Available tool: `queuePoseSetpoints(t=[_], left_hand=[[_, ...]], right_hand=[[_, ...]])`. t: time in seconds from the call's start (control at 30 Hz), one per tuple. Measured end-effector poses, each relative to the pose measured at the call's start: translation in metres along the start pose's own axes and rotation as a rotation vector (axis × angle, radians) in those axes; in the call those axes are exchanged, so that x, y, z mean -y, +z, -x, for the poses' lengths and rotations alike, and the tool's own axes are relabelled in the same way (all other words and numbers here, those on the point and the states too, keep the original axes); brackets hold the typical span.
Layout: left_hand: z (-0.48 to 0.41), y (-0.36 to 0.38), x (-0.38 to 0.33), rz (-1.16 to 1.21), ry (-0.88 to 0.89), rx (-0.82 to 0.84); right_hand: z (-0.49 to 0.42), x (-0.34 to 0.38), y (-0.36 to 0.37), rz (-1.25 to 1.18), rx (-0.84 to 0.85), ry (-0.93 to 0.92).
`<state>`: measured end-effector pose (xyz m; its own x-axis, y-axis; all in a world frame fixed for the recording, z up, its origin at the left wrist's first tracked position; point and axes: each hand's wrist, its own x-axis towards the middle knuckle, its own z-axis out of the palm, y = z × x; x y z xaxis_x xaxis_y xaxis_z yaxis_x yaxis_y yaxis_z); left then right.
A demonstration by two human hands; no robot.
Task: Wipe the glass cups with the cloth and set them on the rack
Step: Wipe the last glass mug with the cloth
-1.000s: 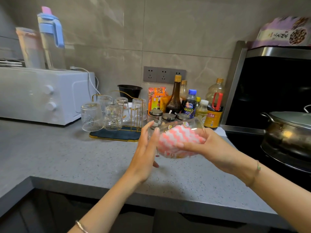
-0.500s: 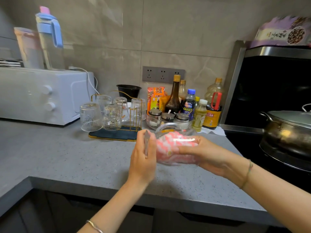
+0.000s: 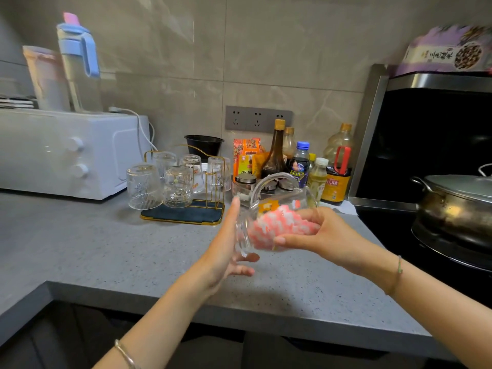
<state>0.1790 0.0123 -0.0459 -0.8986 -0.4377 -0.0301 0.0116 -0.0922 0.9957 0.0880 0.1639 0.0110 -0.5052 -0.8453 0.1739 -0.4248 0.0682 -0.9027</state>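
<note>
The left hand (image 3: 226, 251), curled 0.5 s ago, now lies flat against the base of the glass cup (image 3: 247, 233) above the counter (image 3: 106, 249). The right hand (image 3: 324, 235) pinches its rim, fingers pressing the cloth (image 3: 279, 225) inside. 5 upturned cups (image 3: 145, 186) sit on the rack (image 3: 183, 215).

Only the arms are in shot, so here's what there is. The left forearm (image 3: 165, 315) is bare, with a thin silvery metal bangle (image 3: 124, 352) on it. The bangle is plain and round-wired, set a fair way up from the left hand (image 3: 225, 249). The right forearm (image 3: 439, 302) is bare too, with something much finer at the wrist: a skinny pale green cord bracelet (image 3: 398, 271). It's got a small darker green bit on it, a bead or a knot, too tiny to tell which. The thumbnail on the right hand (image 3: 323, 237) looks short and trimmed. The left hand's nails are too blurry to call.
</note>
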Motion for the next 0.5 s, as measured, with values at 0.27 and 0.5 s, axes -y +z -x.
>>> queuePoseSetpoints(t=[0.27, 0.5], left_hand=[[0.001, 0.016, 0.003, 0.053, 0.110, -0.249], [-0.004, 0.007, 0.023, -0.384, 0.763, -0.450]], right_hand=[[0.000, 0.000, 0.010, 0.009, 0.070, 0.033], [-0.005, 0.006, 0.001, -0.316, 0.159, 0.191]])
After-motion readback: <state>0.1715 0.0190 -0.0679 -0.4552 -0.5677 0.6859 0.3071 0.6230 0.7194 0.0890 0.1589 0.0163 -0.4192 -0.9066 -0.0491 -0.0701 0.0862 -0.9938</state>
